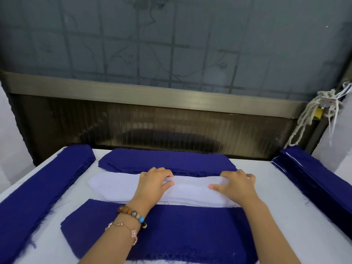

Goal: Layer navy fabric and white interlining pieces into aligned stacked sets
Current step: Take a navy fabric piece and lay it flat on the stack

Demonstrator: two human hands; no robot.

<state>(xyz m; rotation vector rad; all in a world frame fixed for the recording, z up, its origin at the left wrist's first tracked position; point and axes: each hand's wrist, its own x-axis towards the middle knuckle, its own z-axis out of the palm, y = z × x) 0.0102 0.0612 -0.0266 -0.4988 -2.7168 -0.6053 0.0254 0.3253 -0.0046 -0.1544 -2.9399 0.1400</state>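
A stack of white interlining pieces (pixel 114 184) lies across the middle of the white table. My left hand (pixel 154 184) and my right hand (pixel 236 185) both pinch the top white piece near its far edge, thumbs under a lifted fold. A flat navy fabric piece (pixel 190 231) lies just in front of the white stack, under my forearms. A pile of navy pieces (pixel 167 160) sits behind the white stack.
A long navy stack (pixel 38 191) runs along the table's left side and another navy stack (pixel 316 180) along the right. A dark metal frame (pixel 152 94) and glass panel rise behind the table. Knotted cord (pixel 308 119) hangs at the back right.
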